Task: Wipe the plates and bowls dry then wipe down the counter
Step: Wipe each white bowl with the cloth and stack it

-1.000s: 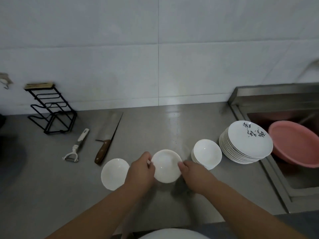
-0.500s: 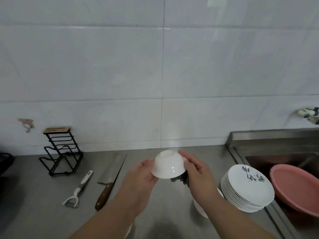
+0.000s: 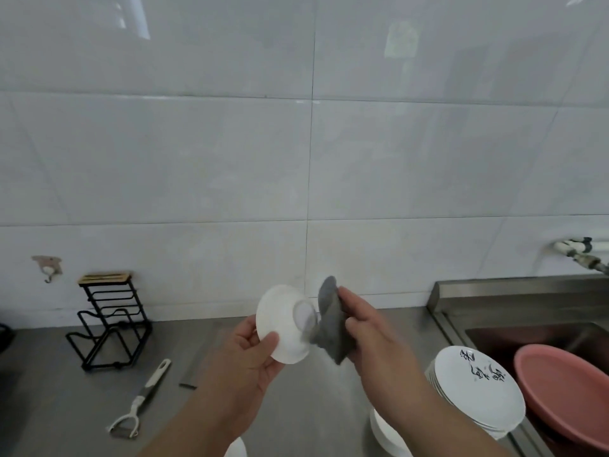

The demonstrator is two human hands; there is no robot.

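Note:
My left hand (image 3: 252, 352) grips a small white bowl (image 3: 283, 321) by its rim, held up above the counter with its base turned to the right. My right hand (image 3: 369, 328) holds a grey cloth (image 3: 329, 328) against the bowl's base. A stack of white plates (image 3: 478, 390) with black markings stands at the right next to the sink. More white bowls (image 3: 385, 433) sit on the steel counter (image 3: 316, 407) below my right forearm, partly hidden. Another white bowl (image 3: 238, 450) shows at the bottom edge.
A pink basin (image 3: 566, 394) lies in the sink (image 3: 494, 334) at the right. A black wire rack (image 3: 110, 321) stands at the back left. A white peeler (image 3: 140, 404) and a cleaver blade (image 3: 194, 364) lie on the counter at the left. A tap (image 3: 580, 253) juts from the wall.
Both hands lifted the bowl off the counter and turned it on its side. The grey cloth now shows in my right hand, pressed against the bowl's base. The view tilted upward.

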